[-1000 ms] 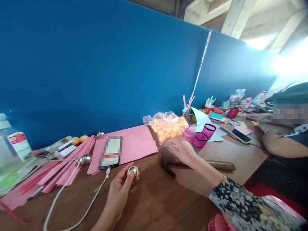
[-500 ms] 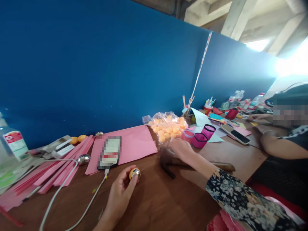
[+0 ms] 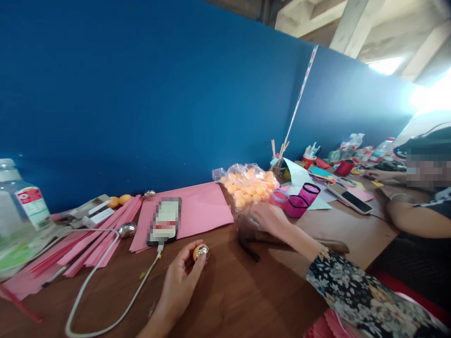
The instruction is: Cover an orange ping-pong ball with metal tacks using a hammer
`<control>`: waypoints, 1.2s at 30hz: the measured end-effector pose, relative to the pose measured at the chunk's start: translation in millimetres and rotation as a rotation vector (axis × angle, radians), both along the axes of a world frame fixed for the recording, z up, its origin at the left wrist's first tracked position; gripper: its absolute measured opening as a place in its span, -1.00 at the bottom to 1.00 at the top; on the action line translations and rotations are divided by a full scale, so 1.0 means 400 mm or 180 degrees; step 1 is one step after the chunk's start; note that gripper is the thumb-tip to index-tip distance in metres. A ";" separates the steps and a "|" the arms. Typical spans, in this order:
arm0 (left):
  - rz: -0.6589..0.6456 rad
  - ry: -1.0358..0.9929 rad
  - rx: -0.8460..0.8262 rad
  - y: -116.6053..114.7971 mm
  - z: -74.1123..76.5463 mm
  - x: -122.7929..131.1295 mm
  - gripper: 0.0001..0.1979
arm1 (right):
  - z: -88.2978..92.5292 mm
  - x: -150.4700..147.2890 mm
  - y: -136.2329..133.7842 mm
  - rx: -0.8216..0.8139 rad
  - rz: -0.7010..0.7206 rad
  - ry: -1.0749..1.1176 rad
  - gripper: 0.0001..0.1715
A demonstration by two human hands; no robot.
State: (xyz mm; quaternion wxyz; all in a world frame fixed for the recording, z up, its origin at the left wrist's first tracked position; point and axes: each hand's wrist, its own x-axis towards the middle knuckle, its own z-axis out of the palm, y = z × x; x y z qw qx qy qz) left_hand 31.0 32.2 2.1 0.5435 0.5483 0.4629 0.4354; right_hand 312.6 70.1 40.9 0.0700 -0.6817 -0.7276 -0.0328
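Note:
My left hand (image 3: pixel 181 277) holds a small orange ball (image 3: pixel 196 252) with a shiny silver part (image 3: pixel 203 251) on its right side, gripped between thumb and fingers above the brown table. My right hand (image 3: pixel 269 217), below a floral sleeve (image 3: pixel 352 286), reaches to the near edge of a clear plastic bag of orange balls (image 3: pixel 248 185). Its blurred fingertips are partly hidden, so I cannot tell whether they grip anything. Under that hand and forearm lies a hammer (image 3: pixel 248 237) with a wooden handle (image 3: pixel 333 245). Just beyond are magenta mesh cylinders (image 3: pixel 296 205).
A phone (image 3: pixel 165 220) on pink sheets (image 3: pixel 206 206) trails a white cable (image 3: pixel 82 286). Pink strips (image 3: pixel 95 249), a silver dome-like piece (image 3: pixel 127 229) and a bottle (image 3: pixel 30 202) are left. A co-worker's arm (image 3: pixel 408 211) rests at right near another phone (image 3: pixel 348 198). A blue partition (image 3: pixel 141 94) stands behind.
The view has shifted slightly, so most things sit a little further right. My left hand still holds the ball, and my right hand stays by the bag.

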 end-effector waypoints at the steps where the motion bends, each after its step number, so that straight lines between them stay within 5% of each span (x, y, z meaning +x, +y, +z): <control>1: 0.0012 -0.0014 -0.0009 0.000 -0.001 0.000 -0.61 | 0.000 0.001 -0.001 0.0034 0.0007 0.0051 -0.73; 10: 0.0175 -0.0246 0.0033 0.008 -0.012 -0.003 -0.56 | 0.034 -0.029 -0.023 0.0378 0.0224 0.0822 -0.82; 16: 0.0279 -0.0424 -0.0066 0.004 -0.011 -0.002 -0.52 | 0.049 -0.214 -0.071 -0.0109 0.0816 0.3310 -0.89; 22: 0.0236 -0.1038 -0.0190 0.003 -0.003 -0.005 -0.49 | -0.014 -0.365 -0.077 -0.0701 0.0692 0.4772 -0.89; 36: 0.0421 -0.0707 -0.0124 0.010 -0.002 -0.010 -0.52 | -0.062 -0.366 -0.088 -0.1330 0.0366 0.5337 -0.71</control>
